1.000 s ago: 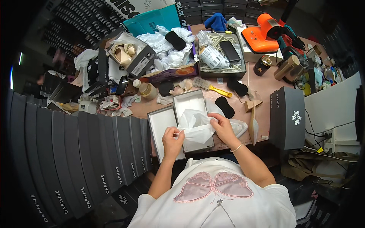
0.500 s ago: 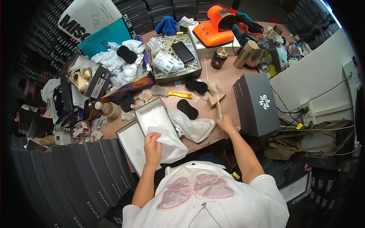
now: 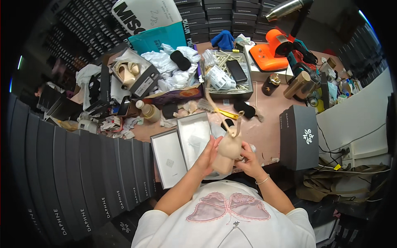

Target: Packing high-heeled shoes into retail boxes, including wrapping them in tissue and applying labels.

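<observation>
In front of my chest I hold a beige strappy shoe (image 3: 229,146), its thin straps sticking up and away from me. My left hand (image 3: 206,156) presses against its left side and my right hand (image 3: 249,160) grips its right side. Whether a second shoe lies with it, I cannot tell. Just beyond my left hand lies an open shoebox (image 3: 182,133), white inside, with white tissue paper (image 3: 196,142) in it. Beside it on the left is a white-lined box lid (image 3: 162,145). Behind the shoe, a yellow-handled brush (image 3: 227,114) lies partly hidden by a strap.
A closed dark shoebox (image 3: 298,138) stands at right. Farther back are a box of white sticks (image 3: 231,91) with a phone, an orange machine (image 3: 269,58), a small dark jar (image 3: 271,84) and a box of crumpled tissue (image 3: 173,78). Stacked dark shoeboxes (image 3: 95,177) line the left.
My left hand has left the tissue paper. My right hand has brought the beige shoe from the table toward me, and both hands now hold it. The view has turned left.
</observation>
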### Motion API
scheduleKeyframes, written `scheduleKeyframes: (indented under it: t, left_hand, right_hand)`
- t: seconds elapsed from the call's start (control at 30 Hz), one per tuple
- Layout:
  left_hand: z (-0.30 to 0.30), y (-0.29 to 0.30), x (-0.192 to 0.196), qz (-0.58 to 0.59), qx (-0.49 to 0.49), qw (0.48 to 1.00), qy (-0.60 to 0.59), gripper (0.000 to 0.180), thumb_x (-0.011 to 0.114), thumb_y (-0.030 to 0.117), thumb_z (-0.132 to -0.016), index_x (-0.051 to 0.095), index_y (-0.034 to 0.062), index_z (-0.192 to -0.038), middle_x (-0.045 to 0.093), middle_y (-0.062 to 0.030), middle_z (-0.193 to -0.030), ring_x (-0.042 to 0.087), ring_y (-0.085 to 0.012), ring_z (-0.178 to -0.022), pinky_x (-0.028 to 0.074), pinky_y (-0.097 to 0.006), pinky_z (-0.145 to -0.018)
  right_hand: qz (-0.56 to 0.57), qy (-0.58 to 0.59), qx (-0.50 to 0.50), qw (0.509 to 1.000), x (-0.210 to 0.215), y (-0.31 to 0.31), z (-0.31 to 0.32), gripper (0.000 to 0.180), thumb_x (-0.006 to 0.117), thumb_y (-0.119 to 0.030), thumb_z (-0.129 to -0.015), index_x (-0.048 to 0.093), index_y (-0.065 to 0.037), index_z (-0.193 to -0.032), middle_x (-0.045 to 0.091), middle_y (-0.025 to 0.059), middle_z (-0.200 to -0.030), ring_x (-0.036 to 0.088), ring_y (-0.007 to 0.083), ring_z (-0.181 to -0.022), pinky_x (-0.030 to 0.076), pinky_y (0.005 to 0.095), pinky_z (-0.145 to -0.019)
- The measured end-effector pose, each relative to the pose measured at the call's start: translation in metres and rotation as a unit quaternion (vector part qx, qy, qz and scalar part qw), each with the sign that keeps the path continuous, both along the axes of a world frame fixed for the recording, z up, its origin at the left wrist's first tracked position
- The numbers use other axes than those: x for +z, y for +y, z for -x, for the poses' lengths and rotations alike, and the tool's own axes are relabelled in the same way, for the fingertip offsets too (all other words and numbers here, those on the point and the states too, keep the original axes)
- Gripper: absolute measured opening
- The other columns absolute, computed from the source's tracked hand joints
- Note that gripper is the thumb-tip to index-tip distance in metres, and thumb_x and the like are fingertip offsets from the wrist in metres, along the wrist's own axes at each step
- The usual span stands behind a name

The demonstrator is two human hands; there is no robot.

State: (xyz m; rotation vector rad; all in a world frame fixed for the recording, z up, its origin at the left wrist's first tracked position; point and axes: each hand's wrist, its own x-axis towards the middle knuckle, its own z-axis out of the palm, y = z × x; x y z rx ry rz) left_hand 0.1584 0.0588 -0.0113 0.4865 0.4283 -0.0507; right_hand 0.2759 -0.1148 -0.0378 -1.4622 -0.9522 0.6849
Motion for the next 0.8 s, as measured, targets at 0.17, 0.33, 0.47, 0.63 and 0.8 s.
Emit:
scheduleKeyframes:
  t: [0.17,0.33,0.47,0.63,0.8]
  left_hand:
    - [0.021,-0.020,-0.001,-0.050,0.120,0.969,0.211,0.057,0.054,0.021,-0.096,0.029,0.0080,-0.145,0.045,-0.0095,-0.138,0.055,-0.0206,-0.116,0.048,-0.033,-0.095]
    - [0.067,-0.004,-0.013,-0.121,0.109,0.986,0.017,0.061,0.053,0.030,-0.097,0.025,0.0099,-0.148,0.027,-0.0086,-0.151,0.039,-0.0258,-0.132,0.036,-0.046,-0.107]
    - [0.091,-0.009,-0.024,-0.100,0.071,0.988,0.094,0.073,0.066,0.028,-0.090,0.025,0.0087,-0.147,0.020,-0.0115,-0.150,0.039,-0.0291,-0.132,0.039,-0.041,-0.105]
    - [0.114,-0.023,-0.063,-0.355,0.007,0.921,0.161,0.063,0.076,0.012,-0.082,0.040,0.0029,-0.132,0.042,-0.0137,-0.133,0.046,-0.0224,-0.122,0.044,-0.032,-0.098]
    - [0.112,-0.022,-0.057,-0.186,-0.070,0.961,0.193,0.030,0.063,0.032,-0.092,0.060,0.0051,-0.105,0.062,-0.0053,-0.099,0.062,-0.0136,-0.093,0.053,-0.025,-0.071]
  right_hand:
    - [-0.005,-0.072,0.045,0.996,-0.002,0.023,0.022,0.041,0.070,0.003,-0.071,0.067,-0.012,-0.110,0.039,0.0159,-0.142,0.026,0.0367,-0.140,0.023,0.0434,-0.113]
    - [0.011,-0.052,0.047,0.997,-0.016,0.043,0.024,0.034,0.064,0.006,-0.074,0.068,-0.011,-0.103,0.030,0.0211,-0.148,0.028,0.0393,-0.139,0.027,0.0416,-0.111]
    - [0.064,-0.154,0.092,0.982,-0.060,0.057,0.023,0.038,0.057,0.009,-0.078,0.065,-0.010,-0.110,0.030,0.0258,-0.147,0.035,0.0406,-0.134,0.032,0.0373,-0.108]
    - [0.131,-0.090,0.004,0.987,-0.044,0.029,0.029,0.024,0.051,-0.006,-0.091,0.061,0.000,-0.113,0.053,0.0224,-0.124,0.055,0.0313,-0.111,0.044,0.0349,-0.095]
    - [0.317,0.168,0.081,0.930,-0.006,0.000,0.043,0.026,0.051,-0.022,-0.098,0.064,0.000,-0.104,0.063,0.0053,-0.083,0.060,0.0136,-0.075,0.049,0.0267,-0.068]
